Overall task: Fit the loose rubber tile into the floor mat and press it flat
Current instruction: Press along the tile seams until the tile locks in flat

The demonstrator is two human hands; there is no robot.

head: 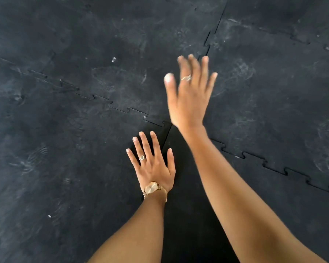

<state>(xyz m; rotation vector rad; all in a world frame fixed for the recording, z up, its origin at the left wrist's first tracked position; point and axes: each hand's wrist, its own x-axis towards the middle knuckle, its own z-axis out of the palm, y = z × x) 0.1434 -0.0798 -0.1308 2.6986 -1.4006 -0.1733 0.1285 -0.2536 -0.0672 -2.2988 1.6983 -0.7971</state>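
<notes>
Black rubber tiles with jigsaw edges make up the floor mat (264, 95). Several toothed seams meet near the middle of the view at a corner (169, 125). My left hand (153, 166), wearing a ring and a gold watch, lies flat with fingers spread on the near-left tile (74, 168), beside its right edge. My right hand (190, 93) is raised above the mat over that corner, fingers spread and blurred, holding nothing. A darker, smoother strip (180, 196) lies between my forearms; I cannot tell whether it is the loose tile or bare floor.
Dusty scuffs and shoe prints cover the tiles. A toothed seam (273, 166) runs off to the right under my right forearm, and another seam (120, 109) runs up to the left. A third seam (209, 40) climbs toward the top.
</notes>
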